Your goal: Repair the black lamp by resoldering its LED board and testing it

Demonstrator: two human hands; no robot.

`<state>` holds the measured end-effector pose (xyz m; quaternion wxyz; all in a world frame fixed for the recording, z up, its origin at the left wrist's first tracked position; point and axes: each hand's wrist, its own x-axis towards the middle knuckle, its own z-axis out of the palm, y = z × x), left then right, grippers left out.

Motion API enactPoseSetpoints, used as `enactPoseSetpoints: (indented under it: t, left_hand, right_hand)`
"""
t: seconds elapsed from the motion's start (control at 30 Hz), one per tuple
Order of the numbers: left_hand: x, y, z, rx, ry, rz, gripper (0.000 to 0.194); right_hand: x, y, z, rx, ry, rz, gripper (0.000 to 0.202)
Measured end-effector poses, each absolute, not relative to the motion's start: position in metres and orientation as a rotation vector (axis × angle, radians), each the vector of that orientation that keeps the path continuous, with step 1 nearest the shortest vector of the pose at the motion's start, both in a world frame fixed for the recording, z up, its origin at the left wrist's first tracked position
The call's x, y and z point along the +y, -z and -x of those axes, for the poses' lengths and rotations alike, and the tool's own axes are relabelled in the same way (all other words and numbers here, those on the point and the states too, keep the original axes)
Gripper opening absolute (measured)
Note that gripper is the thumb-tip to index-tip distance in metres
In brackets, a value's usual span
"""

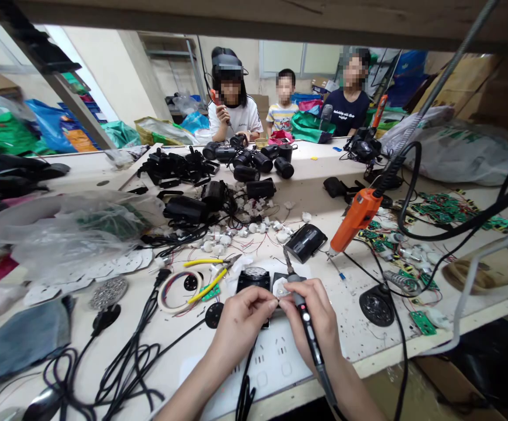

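My right hand (313, 310) is closed round a black soldering iron (305, 318), its metal tip pointing up and away from me. My left hand (251, 310) is pinched, its fingertips meeting those of my right hand; whatever small piece lies between them is too small to name. Just beyond the fingertips are a black housing (254, 279) with a round clear lens and a white part (280, 286). Behind the iron's tip rests a curved black shell (305, 242). Under my wrists lies a white panel with socket holes (275, 354).
An orange electric screwdriver (356, 219) hangs at the right. Yellow-handled pliers (208, 285), a tape roll (166, 290) and black cables (126, 356) lie left. Green circuit boards (447, 207) lie right. Across the bench (298, 193) are black housings and three people.
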<state>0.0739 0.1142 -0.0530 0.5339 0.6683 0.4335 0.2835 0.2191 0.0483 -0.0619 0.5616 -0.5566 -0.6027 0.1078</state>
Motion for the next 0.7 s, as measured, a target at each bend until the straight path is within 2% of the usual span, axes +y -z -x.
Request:
enactPoseSetpoints:
  t: [0.2,0.37,0.53,0.7]
  left_hand:
    - [0.112,0.050,-0.076,1.073,-0.662,-1.629,0.025]
    - [0.114,0.049,-0.077,1.092,-0.690,-1.821,0.025]
    - [0.117,0.050,-0.078,1.104,-0.673,-1.917,0.026]
    - [0.117,0.047,-0.078,1.152,-0.678,-1.963,0.027]
  right_hand:
    - [0.043,0.063,-0.219,-1.439,-0.204,1.304,0.022]
    - [0.003,0.065,-0.245,-1.420,-0.087,1.293,0.017]
    - [-0.064,0.067,-0.286,-1.286,0.160,1.626,0.022]
    - [-0.093,0.066,-0.312,-1.077,0.265,1.870,0.012]
